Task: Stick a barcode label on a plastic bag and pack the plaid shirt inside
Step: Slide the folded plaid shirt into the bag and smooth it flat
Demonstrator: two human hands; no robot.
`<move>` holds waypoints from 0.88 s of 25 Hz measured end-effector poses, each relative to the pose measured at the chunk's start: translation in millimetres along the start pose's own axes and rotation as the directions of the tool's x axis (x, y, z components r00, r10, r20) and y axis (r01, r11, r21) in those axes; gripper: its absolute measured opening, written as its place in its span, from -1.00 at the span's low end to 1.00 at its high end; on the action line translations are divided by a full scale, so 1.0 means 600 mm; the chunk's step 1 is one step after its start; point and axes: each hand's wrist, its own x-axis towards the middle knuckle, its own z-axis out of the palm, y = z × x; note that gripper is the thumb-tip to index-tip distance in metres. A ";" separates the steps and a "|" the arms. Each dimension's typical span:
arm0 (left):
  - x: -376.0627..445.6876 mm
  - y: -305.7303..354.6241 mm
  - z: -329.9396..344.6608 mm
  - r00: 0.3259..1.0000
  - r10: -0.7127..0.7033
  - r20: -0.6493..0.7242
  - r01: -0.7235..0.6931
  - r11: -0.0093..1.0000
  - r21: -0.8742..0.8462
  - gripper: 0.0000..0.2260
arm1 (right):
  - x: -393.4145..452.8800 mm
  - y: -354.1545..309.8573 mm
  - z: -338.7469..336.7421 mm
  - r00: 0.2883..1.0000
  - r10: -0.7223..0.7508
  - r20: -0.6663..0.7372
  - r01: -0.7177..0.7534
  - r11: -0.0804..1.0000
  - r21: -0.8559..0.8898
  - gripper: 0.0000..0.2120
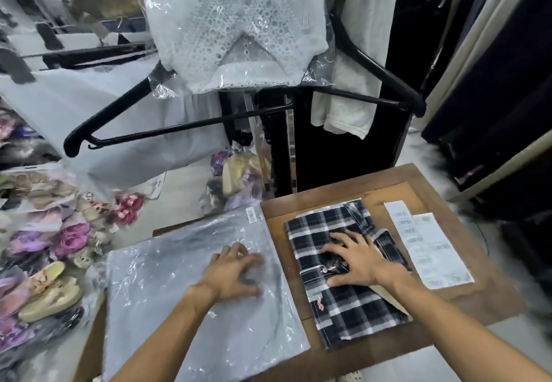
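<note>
While the folded plaid shirt (346, 268) ran lengthwise away from me, right hand (355, 262) pressed it flat, ungripped — left hand (233, 271) splayed on the plastic bag (167, 286), holding nothing.

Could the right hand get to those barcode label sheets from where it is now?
Probably yes. The right hand lies flat on the plaid shirt, and the label sheets lie uncovered just beside it on the table, nothing between.
</note>
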 end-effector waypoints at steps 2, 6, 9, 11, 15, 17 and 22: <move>0.022 0.026 0.001 0.994 -0.065 -0.085 0.066 0.998 0.010 -0.22 | -0.001 0.001 -0.011 0.999 -0.005 0.042 0.006 0.999 -0.034 -0.08; 0.026 0.063 0.019 0.994 -0.108 -0.007 0.109 0.994 0.022 -0.10 | -0.008 0.003 -0.018 0.997 -0.007 0.079 0.014 0.996 -0.094 0.04; 0.022 0.062 0.028 0.994 -0.110 0.015 0.109 0.993 0.032 -0.06 | -0.013 0.000 -0.014 0.999 -0.003 0.054 0.013 0.983 -0.184 0.06; 0.015 0.064 0.035 0.994 -0.105 0.039 0.103 0.994 0.048 -0.06 | -0.015 0.002 -0.014 0.998 -0.018 0.056 0.030 0.976 -0.217 0.07; 0.009 0.071 0.037 0.992 -0.116 0.043 0.116 0.993 0.005 -0.18 | -0.016 -0.013 -0.026 0.995 -0.033 0.091 0.058 0.953 -0.296 0.05; 0.014 0.090 0.034 0.982 -0.182 -0.050 0.176 0.979 -0.103 -0.45 | -0.015 -0.034 -0.033 0.984 -0.167 0.063 0.178 0.916 -0.360 -0.09; 0.030 0.148 0.039 0.928 -0.372 0.010 0.358 0.888 -0.289 -0.59 | -0.007 -0.096 -0.045 0.744 -0.647 0.164 0.659 0.671 -0.340 -0.60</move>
